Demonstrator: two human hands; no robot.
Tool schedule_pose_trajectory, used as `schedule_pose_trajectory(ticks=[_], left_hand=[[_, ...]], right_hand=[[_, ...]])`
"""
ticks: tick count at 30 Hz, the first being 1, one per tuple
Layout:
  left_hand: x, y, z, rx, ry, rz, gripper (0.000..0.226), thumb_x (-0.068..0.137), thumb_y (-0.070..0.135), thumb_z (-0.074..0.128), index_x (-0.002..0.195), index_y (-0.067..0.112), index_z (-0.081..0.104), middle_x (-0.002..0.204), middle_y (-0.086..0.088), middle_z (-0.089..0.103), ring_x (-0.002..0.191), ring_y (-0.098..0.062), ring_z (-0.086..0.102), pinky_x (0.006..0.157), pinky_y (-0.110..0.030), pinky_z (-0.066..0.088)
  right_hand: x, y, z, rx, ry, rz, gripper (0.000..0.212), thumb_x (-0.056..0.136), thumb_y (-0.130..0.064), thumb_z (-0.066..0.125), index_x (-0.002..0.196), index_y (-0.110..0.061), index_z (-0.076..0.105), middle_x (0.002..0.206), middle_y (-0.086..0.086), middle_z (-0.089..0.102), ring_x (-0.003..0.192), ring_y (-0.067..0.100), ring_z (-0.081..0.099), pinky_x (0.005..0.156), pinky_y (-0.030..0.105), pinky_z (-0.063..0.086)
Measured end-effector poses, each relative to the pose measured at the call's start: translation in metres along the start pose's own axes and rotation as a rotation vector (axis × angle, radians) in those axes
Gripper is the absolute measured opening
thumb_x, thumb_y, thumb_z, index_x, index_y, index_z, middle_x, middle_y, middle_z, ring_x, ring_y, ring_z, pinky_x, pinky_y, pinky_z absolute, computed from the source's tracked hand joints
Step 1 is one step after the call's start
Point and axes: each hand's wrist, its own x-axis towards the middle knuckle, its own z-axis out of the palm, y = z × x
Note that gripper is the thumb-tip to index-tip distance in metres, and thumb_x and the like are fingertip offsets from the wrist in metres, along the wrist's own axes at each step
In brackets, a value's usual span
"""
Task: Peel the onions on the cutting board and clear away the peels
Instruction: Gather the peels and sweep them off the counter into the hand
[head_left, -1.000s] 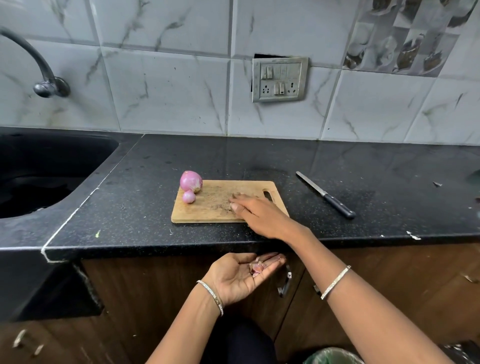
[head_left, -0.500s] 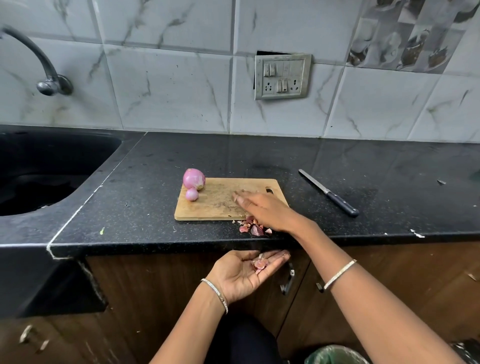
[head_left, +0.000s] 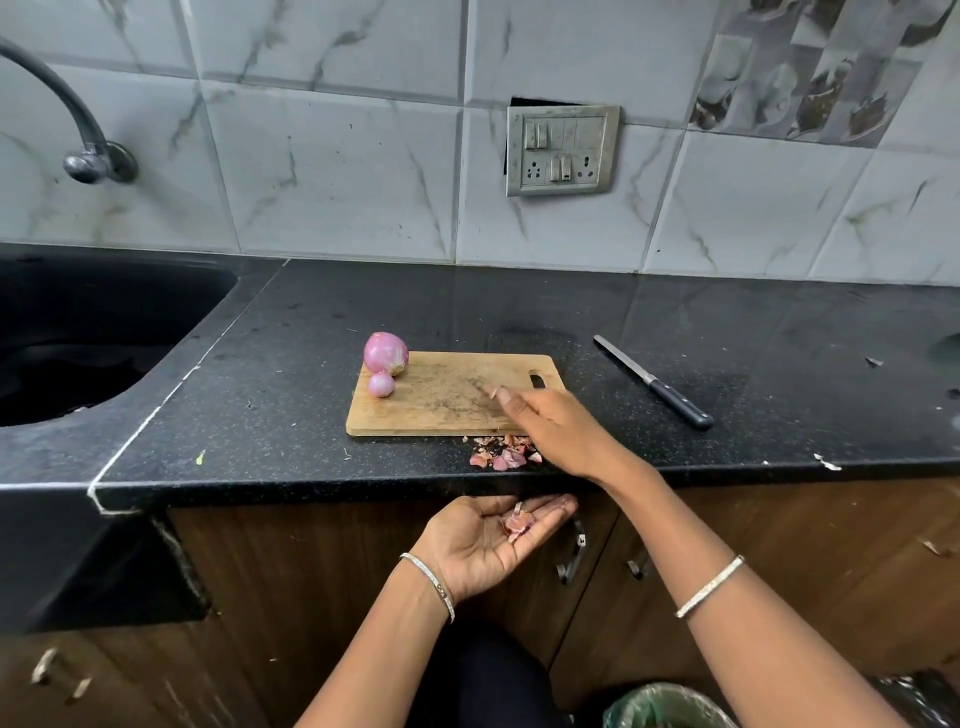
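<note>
Reaching over the front edge of the black bench (head_left: 311, 338), my right hand (head_left: 556, 431) lies with fingers straight and close together, holding nothing, on the near right corner of the wooden cutting board (head_left: 447, 400). Two peeled onions sit touching at the board's far left corner: the large onion (head_left: 385, 353), glossy pink with pale streaks, overhangs the far edge, and the small onion (head_left: 382, 384) lies just in front of it. A heap of peels (head_left: 504, 452), papery pink and brown flakes, lies on the bench between the board's front edge and the bench's front edge, beside my right wrist. My left hand (head_left: 488, 540) waits palm up just below that edge, fingers relaxed, cradling a few pink scraps (head_left: 517, 522). A dark-handled knife (head_left: 654, 382) lies on the bench right of the board.
</note>
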Motion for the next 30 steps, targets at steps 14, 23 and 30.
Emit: schedule_pose_trajectory(ticks=[14,23,30], left_hand=[[0.002,0.002,-0.004,0.011,0.016,-0.012,0.048,0.102,0.01,0.033,0.127,-0.027,0.05,0.129,-0.045,0.053,0.126,-0.048,0.049,0.12,-0.042,0.032],[0.001,0.001,-0.004,0.047,0.067,0.023,0.048,0.102,0.009,0.032,0.127,-0.028,0.049,0.13,-0.043,0.054,0.126,-0.048,0.05,0.12,-0.04,0.033],[-0.002,-0.002,-0.001,0.045,0.066,0.062,0.047,0.096,0.005,0.036,0.125,-0.029,0.05,0.129,-0.044,0.054,0.124,-0.049,0.051,0.12,-0.041,0.032]], right_hand=[[-0.008,0.022,0.001,-0.188,0.018,0.009,0.039,0.103,-0.037,0.052,0.142,-0.032,0.055,0.154,-0.006,0.044,0.149,0.013,0.03,0.122,0.043,0.026],[0.016,0.021,0.0,-0.139,0.004,0.081,0.037,0.1,-0.03,0.059,0.137,-0.035,0.059,0.15,-0.011,0.048,0.148,0.009,0.03,0.121,0.038,0.017],[0.008,0.01,-0.001,-0.172,0.051,0.12,0.039,0.101,-0.036,0.056,0.139,-0.029,0.057,0.149,-0.007,0.051,0.143,0.018,0.042,0.12,0.043,0.03]])
